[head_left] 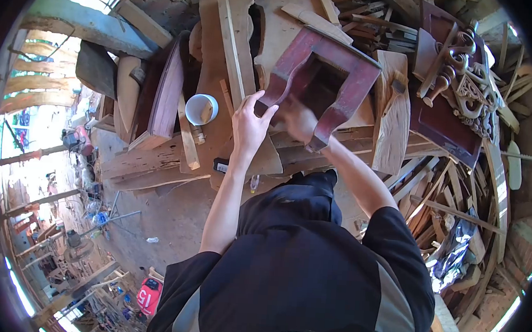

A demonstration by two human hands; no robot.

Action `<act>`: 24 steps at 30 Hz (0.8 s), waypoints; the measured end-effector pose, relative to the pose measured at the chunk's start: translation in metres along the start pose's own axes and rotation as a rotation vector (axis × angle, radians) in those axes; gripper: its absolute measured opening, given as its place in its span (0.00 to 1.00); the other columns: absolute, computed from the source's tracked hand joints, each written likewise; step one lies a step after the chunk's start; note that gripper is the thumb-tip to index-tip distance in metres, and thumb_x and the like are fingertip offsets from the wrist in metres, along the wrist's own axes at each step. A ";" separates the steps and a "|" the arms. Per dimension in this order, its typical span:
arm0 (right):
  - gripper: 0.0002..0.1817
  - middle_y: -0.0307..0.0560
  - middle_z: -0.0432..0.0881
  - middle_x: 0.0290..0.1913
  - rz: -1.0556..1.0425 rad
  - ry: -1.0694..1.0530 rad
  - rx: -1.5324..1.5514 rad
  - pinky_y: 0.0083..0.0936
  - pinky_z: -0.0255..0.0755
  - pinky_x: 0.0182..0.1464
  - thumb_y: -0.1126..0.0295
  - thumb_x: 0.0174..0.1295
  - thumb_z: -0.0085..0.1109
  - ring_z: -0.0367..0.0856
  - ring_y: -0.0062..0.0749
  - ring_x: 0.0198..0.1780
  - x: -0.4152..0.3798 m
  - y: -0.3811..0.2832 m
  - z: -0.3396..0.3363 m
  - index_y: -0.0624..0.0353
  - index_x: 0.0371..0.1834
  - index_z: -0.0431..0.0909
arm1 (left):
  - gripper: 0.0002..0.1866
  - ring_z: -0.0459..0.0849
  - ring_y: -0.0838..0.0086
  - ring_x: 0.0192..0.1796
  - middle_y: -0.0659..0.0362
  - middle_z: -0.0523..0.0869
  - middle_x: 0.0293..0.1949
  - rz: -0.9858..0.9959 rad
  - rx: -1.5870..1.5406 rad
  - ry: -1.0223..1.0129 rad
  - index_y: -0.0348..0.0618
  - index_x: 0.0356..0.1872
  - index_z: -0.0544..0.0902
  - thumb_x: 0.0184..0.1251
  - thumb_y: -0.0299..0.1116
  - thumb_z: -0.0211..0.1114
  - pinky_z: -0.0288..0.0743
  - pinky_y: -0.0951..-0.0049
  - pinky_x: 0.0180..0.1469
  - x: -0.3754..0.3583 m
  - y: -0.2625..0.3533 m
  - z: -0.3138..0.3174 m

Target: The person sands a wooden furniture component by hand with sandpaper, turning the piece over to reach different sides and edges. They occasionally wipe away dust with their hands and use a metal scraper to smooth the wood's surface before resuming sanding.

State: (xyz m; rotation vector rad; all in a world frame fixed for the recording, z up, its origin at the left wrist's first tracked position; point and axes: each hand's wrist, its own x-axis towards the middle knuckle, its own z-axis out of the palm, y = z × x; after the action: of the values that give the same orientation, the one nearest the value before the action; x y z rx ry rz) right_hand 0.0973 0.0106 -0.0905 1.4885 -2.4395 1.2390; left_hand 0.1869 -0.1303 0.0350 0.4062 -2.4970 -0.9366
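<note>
A dark red wooden piece (354, 101) with curved legs and a square opening is tilted above the boards of the bench. My left hand (251, 121) grips the end of its left leg between thumb and fingers. Between the legs is my right hand (299, 120), blurred by motion, its fingers hard to make out; whether it holds anything cannot be seen. A white cup (201, 110) with something brown inside stands left of my left hand. Near my left wrist lies a small black object (220, 165) with a pale label.
Long planks (230, 48) and rough boards cover the bench. Carved wooden parts (466, 87) lie on dark red panels (445, 131) at the right, above a heap of scrap wood (440, 201). A broad light board (391, 131) rests beside the red piece.
</note>
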 end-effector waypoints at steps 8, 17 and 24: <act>0.13 0.62 0.86 0.43 0.662 -0.360 0.362 0.47 0.76 0.50 0.66 0.75 0.54 0.84 0.58 0.50 -0.081 -0.094 -0.029 0.59 0.54 0.81 | 0.31 0.89 0.51 0.50 0.45 0.90 0.46 -0.070 0.100 -0.185 0.39 0.59 0.80 0.61 0.47 0.78 0.82 0.58 0.54 0.036 0.018 -0.003; 0.13 0.48 0.86 0.49 1.215 0.584 1.291 0.38 0.81 0.58 0.66 0.79 0.51 0.87 0.37 0.51 -0.147 -0.084 -0.072 0.65 0.54 0.77 | 0.55 0.69 0.57 0.75 0.54 0.72 0.72 0.873 0.486 -0.684 0.56 0.79 0.63 0.45 0.34 0.83 0.62 0.53 0.75 0.181 0.106 0.095; 0.13 0.51 0.85 0.53 1.171 0.899 1.354 0.45 0.80 0.62 0.66 0.79 0.50 0.87 0.41 0.54 -0.151 -0.089 -0.090 0.64 0.55 0.74 | 0.49 0.81 0.51 0.62 0.45 0.81 0.61 1.089 0.456 -1.034 0.44 0.74 0.66 0.42 0.24 0.71 0.79 0.57 0.61 0.201 0.127 0.139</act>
State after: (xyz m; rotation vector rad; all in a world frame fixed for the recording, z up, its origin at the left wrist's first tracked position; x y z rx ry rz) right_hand 0.2142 0.1595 -0.0354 -0.9529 -1.4984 2.9837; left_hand -0.0698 -0.0458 0.0874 -1.5475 -3.0270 -0.0505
